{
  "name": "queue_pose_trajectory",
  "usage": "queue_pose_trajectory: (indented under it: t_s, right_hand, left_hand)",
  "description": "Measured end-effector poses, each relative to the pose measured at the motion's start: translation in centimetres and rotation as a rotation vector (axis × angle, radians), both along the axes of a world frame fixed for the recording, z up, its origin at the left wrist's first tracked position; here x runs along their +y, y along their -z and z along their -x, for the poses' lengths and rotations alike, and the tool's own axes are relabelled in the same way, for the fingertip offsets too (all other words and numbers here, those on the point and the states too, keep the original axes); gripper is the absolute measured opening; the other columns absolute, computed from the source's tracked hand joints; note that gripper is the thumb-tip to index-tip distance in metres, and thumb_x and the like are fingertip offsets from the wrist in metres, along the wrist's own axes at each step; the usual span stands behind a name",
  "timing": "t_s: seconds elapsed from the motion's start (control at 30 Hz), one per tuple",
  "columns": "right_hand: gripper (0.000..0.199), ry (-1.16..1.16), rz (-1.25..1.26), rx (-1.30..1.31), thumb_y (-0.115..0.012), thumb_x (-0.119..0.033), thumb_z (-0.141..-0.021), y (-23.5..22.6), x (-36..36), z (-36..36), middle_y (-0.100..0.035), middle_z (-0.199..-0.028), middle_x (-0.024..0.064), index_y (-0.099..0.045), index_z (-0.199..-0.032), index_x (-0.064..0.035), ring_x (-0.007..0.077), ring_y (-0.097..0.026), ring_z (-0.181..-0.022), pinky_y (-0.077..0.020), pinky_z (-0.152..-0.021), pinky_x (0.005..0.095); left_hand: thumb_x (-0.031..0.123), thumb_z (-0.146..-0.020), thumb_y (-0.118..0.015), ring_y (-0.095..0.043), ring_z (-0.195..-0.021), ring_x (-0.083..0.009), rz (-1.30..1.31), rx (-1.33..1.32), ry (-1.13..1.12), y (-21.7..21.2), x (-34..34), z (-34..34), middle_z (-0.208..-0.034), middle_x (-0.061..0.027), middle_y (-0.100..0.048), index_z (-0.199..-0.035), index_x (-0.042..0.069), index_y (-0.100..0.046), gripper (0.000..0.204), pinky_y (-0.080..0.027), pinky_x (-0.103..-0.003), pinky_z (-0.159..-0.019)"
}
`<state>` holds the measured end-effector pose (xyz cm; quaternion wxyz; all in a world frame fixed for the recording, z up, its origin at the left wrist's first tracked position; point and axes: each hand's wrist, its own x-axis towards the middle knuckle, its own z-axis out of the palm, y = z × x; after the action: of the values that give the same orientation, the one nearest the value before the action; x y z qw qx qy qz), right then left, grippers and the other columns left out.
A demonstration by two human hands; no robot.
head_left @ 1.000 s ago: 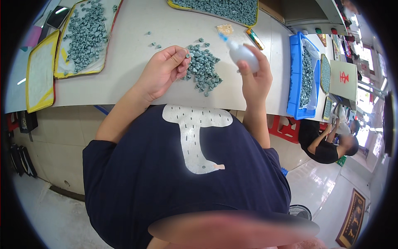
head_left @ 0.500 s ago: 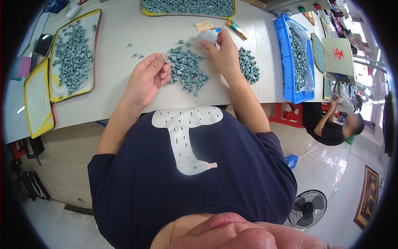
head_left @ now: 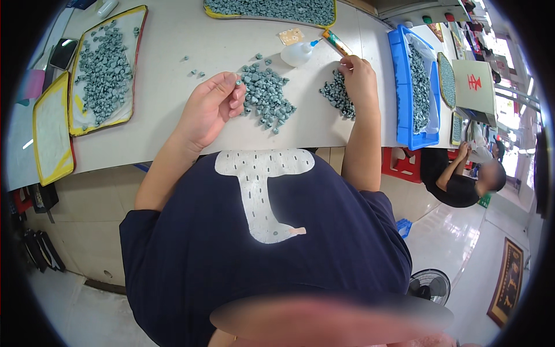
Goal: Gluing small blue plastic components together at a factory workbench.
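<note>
My left hand (head_left: 211,107) pinches one small grey-green piece (head_left: 237,83) between thumb and fingertips, just left of a loose pile of the same pieces (head_left: 267,98) on the white table (head_left: 173,52). My right hand (head_left: 359,78) rests on the table with its fingertips touching a second, smaller pile (head_left: 337,95); whether it grips a piece there I cannot tell. A small white squeeze bottle with a blue tip (head_left: 298,53) lies on the table between the hands, free of both.
A yellow-rimmed tray (head_left: 104,66) of pieces sits far left, an empty yellow tray (head_left: 52,130) beside it. Another filled tray (head_left: 272,8) lies at the back. A blue bin (head_left: 413,87) stands right. Another person (head_left: 462,176) sits lower right, near a floor fan (head_left: 430,286).
My right hand has set down the white bottle it held and moved right onto the smaller pile. My left hand stays by the main pile, holding a piece.
</note>
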<state>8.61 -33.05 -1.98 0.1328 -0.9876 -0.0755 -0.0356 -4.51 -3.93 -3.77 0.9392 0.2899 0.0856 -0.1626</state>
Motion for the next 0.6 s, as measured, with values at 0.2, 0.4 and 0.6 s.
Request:
queue_pose_trajectory:
  t_s: [0.2, 0.4, 0.6]
  right_hand:
    - [0.019, -0.028, 0.021, 0.152, -0.068, -0.013, -0.081, -1.0, 2.5, 0.9, -0.067, -0.083, 0.0162, -0.066, -0.094, 0.0005, 0.0281, -0.065, -0.077, -0.0501, -0.074, 0.0354]
    - [0.017, -0.058, -0.019, 0.127, -0.066, -0.009, -0.080, -0.7, 4.1, 1.2, -0.067, -0.084, 0.0149, -0.066, -0.093, 0.0011, 0.0242, -0.065, -0.076, -0.0503, -0.074, 0.0326]
    - [0.016, -0.106, -0.456, 0.070, -0.061, 0.003, -0.080, -3.2, 7.6, 4.4, -0.066, -0.087, 0.0074, -0.063, -0.095, 0.0011, 0.0141, -0.063, -0.077, -0.0502, -0.074, 0.0264]
  left_hand:
    - [0.023, -0.098, -0.051, -0.041, -0.067, -0.0082, 0.016, -0.031, 0.008, 0.5, 1.0, 0.1, -0.080, -0.0017, -0.049, -0.094, 0.003, -0.052, 0.021, -0.037, -0.023, -0.059]
    - [0.023, -0.098, -0.051, -0.041, -0.068, -0.0079, 0.002, -0.017, -0.001, 0.4, 2.0, 0.3, -0.082, -0.0021, -0.049, -0.092, 0.003, -0.051, 0.021, -0.037, -0.023, -0.059]
    - [0.023, -0.098, -0.050, -0.041, -0.068, -0.0082, 0.033, -0.017, -0.009, 1.0, 3.2, 0.7, -0.082, -0.0021, -0.050, -0.092, 0.003, -0.051, 0.021, -0.037, -0.023, -0.059]
